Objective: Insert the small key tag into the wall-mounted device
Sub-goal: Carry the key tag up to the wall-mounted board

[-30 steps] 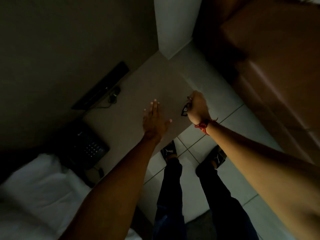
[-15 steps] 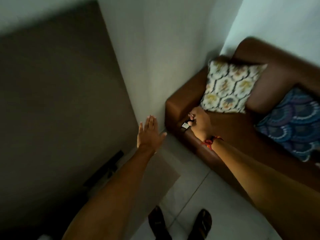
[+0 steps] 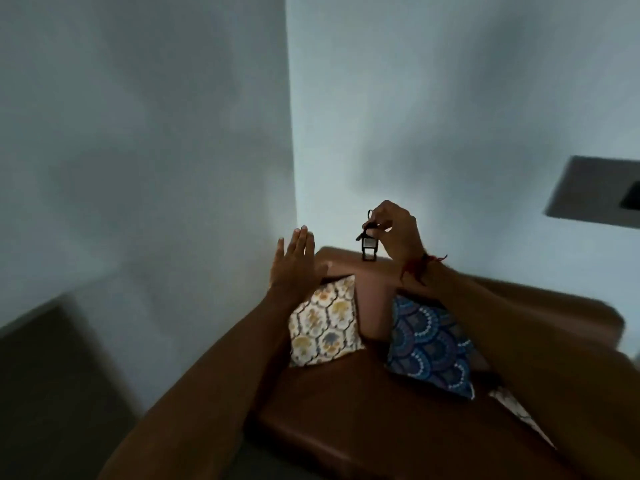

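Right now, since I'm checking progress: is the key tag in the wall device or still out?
Out. The right hand pinches the key tag in mid-air, apart from the wall-mounted device.

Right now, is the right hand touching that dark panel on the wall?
Apart. The head view shows the right hand, pinching the key tag, with bare wall between it and the wall-mounted device.

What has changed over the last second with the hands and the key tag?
The view swung up from the floor and bedside table to the wall above the brown sofa, and a dark wall-mounted device came into sight at the right. The right hand rose and now dangles the key tag in front of the wall. Its grip on the tag is unchanged; the left hand stayed open and empty.
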